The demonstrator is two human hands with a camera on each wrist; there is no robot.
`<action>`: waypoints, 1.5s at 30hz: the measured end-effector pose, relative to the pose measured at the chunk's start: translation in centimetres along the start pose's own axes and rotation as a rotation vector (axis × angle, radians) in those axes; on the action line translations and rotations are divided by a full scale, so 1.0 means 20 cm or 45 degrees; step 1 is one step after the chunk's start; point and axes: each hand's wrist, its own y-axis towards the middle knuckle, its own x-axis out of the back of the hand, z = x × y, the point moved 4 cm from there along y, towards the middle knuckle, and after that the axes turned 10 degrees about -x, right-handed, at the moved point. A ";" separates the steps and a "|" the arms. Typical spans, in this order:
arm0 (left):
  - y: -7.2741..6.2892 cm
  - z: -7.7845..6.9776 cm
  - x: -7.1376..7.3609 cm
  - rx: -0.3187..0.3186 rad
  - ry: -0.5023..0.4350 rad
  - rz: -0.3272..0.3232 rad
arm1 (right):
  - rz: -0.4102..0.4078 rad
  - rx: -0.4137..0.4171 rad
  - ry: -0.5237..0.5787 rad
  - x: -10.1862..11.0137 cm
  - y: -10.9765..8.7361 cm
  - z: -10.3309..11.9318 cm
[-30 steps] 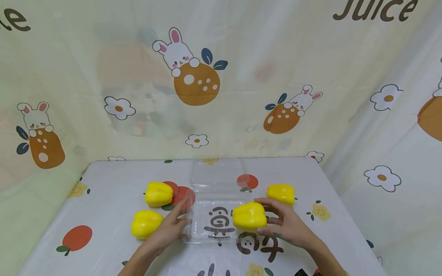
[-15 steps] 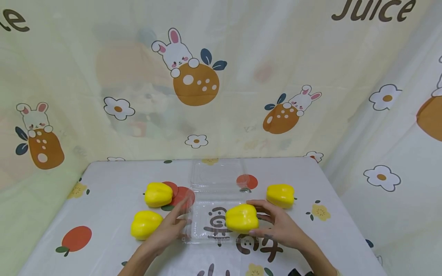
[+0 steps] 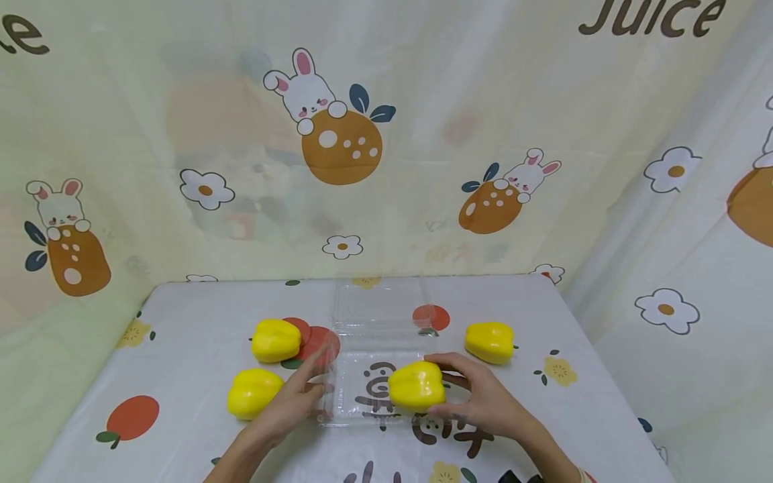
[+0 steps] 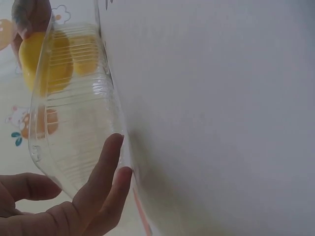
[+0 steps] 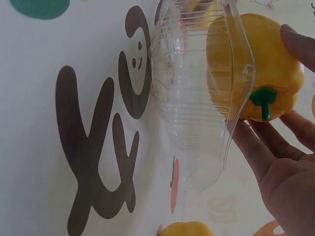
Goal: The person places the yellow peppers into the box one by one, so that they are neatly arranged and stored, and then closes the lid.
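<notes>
My right hand [image 3: 483,399] grips a yellow bell pepper [image 3: 417,386] between thumb and fingers, over the right part of a clear plastic clamshell box [image 3: 353,396]. In the right wrist view, the green stem [image 5: 265,98] points toward the palm and the pepper's lower part dips behind the box rim. My left hand [image 3: 296,402] rests at the box's left side; in the left wrist view its fingers [image 4: 106,169] lie fairly straight along the wall, the thumb near the rim. The lid [image 3: 380,302] lies folded back, away from me.
Two yellow bell peppers, a far one [image 3: 276,341] and a nearer one [image 3: 254,394], lie left of the box. Another yellow bell pepper [image 3: 490,343] lies to its right. A printed cloth [image 3: 199,335] covers the table, with a patterned curtain [image 3: 423,221] behind.
My right hand has carried the bell pepper left and slightly toward me, further over the box. The left hand and the other peppers stay where they were.
</notes>
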 end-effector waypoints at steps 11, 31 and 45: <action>0.00 0.00 0.00 0.022 0.014 -0.005 | -0.013 0.014 -0.114 -0.02 0.01 0.01; 0.00 0.01 0.00 0.018 0.002 -0.011 | 0.003 0.046 -0.362 -0.06 0.01 0.05; 0.00 0.01 0.00 0.009 0.013 -0.008 | 0.025 0.030 -0.400 -0.06 0.02 0.04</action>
